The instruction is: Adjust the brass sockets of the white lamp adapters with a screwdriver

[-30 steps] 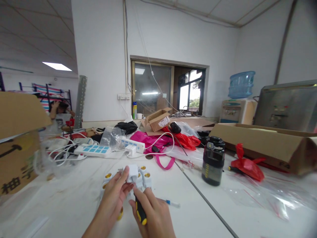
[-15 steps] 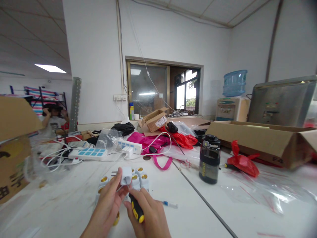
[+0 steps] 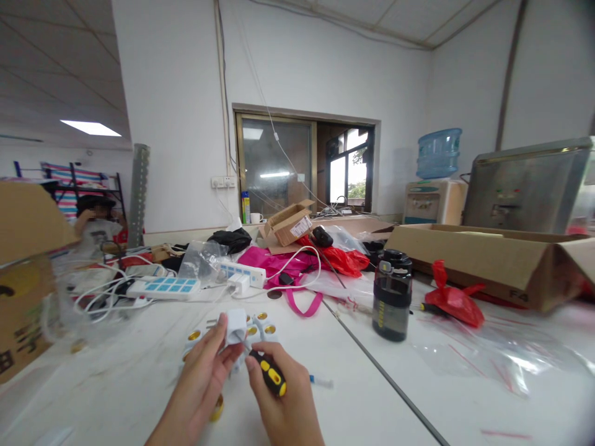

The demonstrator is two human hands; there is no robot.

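Note:
My left hand [image 3: 204, 371] grips a white plug adapter [image 3: 235, 326] whose metal prongs stick out to the left. A black and yellow screwdriver [image 3: 269, 371] is held by its handle in my right hand [image 3: 290, 393]. Its shaft points up and left to the underside of the adapter; where the tip sits is hidden. Behind and beside my hands stand several white lamp sockets [image 3: 269, 337] with gold-coloured threaded insides. A loose gold ring-shaped piece [image 3: 217, 409] lies below my left hand, partly covered. To the right of my right hand is a blue and clear pen-like item [image 3: 321, 381].
A dark bottle [image 3: 392, 296] stands on the white table to the right. Beyond it are a red plastic bag [image 3: 455, 300] and a cardboard box [image 3: 502, 266]. Power strips [image 3: 163, 287] with tangled cables lie behind on the left. A person [image 3: 97, 226] is in the left background.
The screwdriver handle has swung to the right and tilted flatter, with my right hand moving along. My left hand still holds the adapter in nearly the same place.

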